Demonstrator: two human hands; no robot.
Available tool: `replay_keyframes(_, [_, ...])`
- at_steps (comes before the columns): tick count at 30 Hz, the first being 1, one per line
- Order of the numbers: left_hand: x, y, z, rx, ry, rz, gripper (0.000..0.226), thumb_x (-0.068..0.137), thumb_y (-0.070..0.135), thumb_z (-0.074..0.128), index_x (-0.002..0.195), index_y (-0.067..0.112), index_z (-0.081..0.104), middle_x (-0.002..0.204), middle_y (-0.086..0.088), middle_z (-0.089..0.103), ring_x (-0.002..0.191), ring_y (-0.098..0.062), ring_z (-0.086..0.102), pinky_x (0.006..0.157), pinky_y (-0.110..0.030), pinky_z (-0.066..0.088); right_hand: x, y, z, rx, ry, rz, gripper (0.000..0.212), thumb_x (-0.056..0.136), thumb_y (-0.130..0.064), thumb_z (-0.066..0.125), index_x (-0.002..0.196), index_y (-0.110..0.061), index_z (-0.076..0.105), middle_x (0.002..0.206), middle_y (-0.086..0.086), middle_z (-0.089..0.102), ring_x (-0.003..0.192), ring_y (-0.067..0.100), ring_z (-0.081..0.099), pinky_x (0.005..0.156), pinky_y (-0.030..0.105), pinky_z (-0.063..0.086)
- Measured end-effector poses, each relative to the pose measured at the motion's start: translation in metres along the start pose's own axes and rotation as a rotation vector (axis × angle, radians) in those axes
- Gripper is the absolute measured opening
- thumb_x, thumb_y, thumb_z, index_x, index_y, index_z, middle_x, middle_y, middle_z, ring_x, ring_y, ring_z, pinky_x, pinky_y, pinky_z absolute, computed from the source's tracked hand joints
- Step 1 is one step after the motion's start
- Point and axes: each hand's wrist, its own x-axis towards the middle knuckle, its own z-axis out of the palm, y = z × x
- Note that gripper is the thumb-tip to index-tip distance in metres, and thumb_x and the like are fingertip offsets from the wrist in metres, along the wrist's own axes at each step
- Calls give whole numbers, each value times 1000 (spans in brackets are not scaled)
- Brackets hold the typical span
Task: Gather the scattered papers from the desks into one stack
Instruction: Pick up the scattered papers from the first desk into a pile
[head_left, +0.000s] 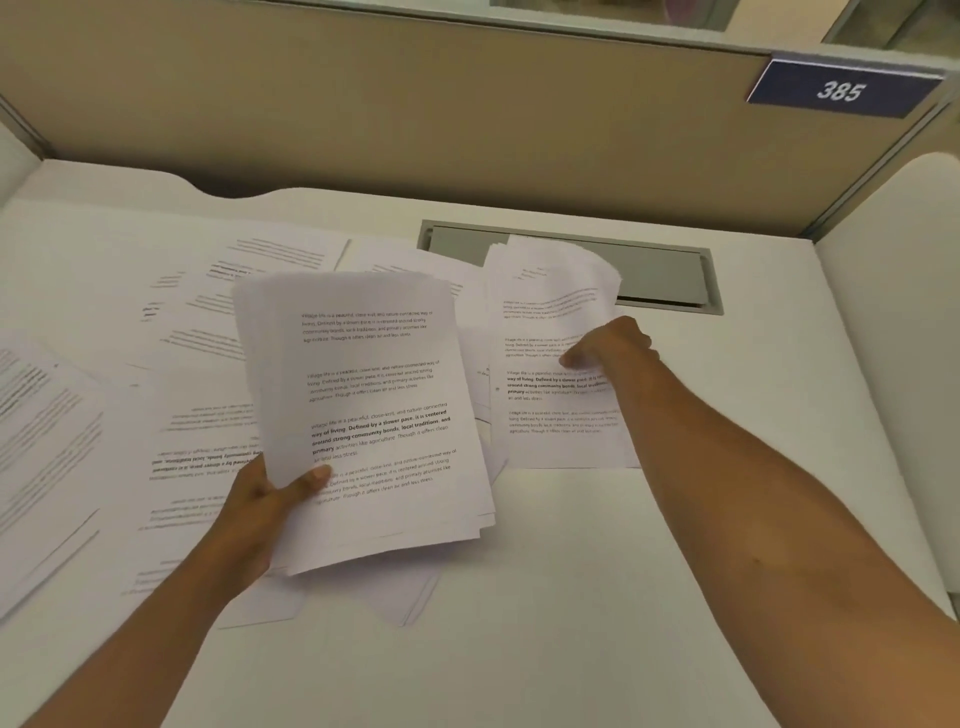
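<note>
Your left hand grips a stack of printed sheets by its lower left corner, thumb pressed on the top page, fingers hidden beneath; the stack is lifted off the desk and tilted toward you, its edges slightly fanned. Your right hand reaches forward and is closed on the right edge of a second bunch of sheets, thumb on top; the far end of that bunch curls upward, over the near edge of the grey cable hatch set into the desk, while its near end lies flat or close to flat (hard to tell which). Loose papers are spread over the left half of the desk, overlapping at varied angles, some with text upside down to you; a few more poke out under the held stack. The right and near parts of the desk show bare white surface. Behind the desk stands a beige partition, with a blue plate reading 385 at its upper right.
</note>
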Motion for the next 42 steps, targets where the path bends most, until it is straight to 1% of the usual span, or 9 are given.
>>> replay_keyframes(4, [-8, 0, -3, -41, 26, -1, 51, 89, 19, 80, 139, 16, 71, 131, -5, 82, 115, -28, 81, 92, -44, 67, -6, -5, 2, 53, 59, -5, 98, 72, -44, 98, 145, -7, 44, 143, 13, 55, 134, 30, 57, 92, 34, 50])
replay_keyframes(13, [-29, 6, -34, -80, 139, 36, 37, 94, 10, 78, 128, 23, 74, 124, 3, 85, 108, -19, 83, 95, -41, 60, -3, 10, -28, 401, -107, -84, 59, 87, 4, 80, 141, 3, 57, 138, 24, 67, 123, 43, 68, 103, 50, 58])
replay_keyframes(16, [-29, 4, -49, -91, 143, 45, 37, 96, 9, 78, 128, 25, 74, 123, 5, 85, 107, -19, 83, 82, -32, 67, -17, 24, -53, 484, -161, -224, 54, 89, 14, 74, 140, 0, 65, 138, 23, 70, 124, 45, 68, 106, 55, 56])
replay_keyframes(20, [-22, 7, -64, -119, 129, 46, 34, 97, 8, 78, 124, 28, 76, 116, 9, 86, 100, -17, 84, 68, -32, 70, -53, 44, -95, 731, -233, -376, 48, 90, 6, 78, 134, -9, 68, 137, 19, 73, 124, 44, 70, 107, 57, 56])
replay_keyframes(23, [-13, 12, -70, -136, 103, 47, 33, 97, 5, 77, 119, 30, 77, 115, 10, 86, 100, -14, 84, 81, -35, 69, -92, 49, -113, 826, -402, -492, 64, 89, -7, 82, 148, -8, 59, 139, 17, 73, 127, 43, 70, 96, 51, 63])
replay_keyframes(27, [-6, 27, -66, -152, -12, 40, 39, 96, 8, 80, 130, 25, 74, 125, 3, 84, 111, -20, 82, 99, -44, 63, -162, 24, -83, 687, -529, -584, 64, 72, -30, 99, 130, -14, 77, 131, 17, 77, 115, 36, 78, 88, 46, 66])
replay_keyframes(31, [-7, 43, -57, -165, -157, 20, 56, 88, 18, 85, 141, 16, 68, 128, -5, 83, 118, -27, 79, 104, -50, 62, -213, -15, -10, 595, -387, -577, 52, 70, -28, 99, 116, -11, 82, 110, 10, 85, 97, 28, 84, 75, 35, 67])
replay_keyframes(34, [-9, 50, -60, -205, -232, -12, 62, 81, 23, 93, 139, 18, 71, 127, -8, 84, 116, -31, 80, 91, -47, 67, -235, -33, 39, 580, -214, -543, 37, 70, -31, 100, 100, -17, 84, 87, -6, 86, 77, 12, 84, 59, 21, 63])
replay_keyframes(42, [-7, 52, -95, -194, -294, -68, 50, 94, 19, 82, 142, 19, 69, 130, -7, 83, 120, -30, 79, 99, -50, 64, -261, -47, 87, 905, -243, -418, 48, 85, -16, 90, 129, -10, 72, 115, 10, 83, 99, 32, 83, 80, 47, 68])
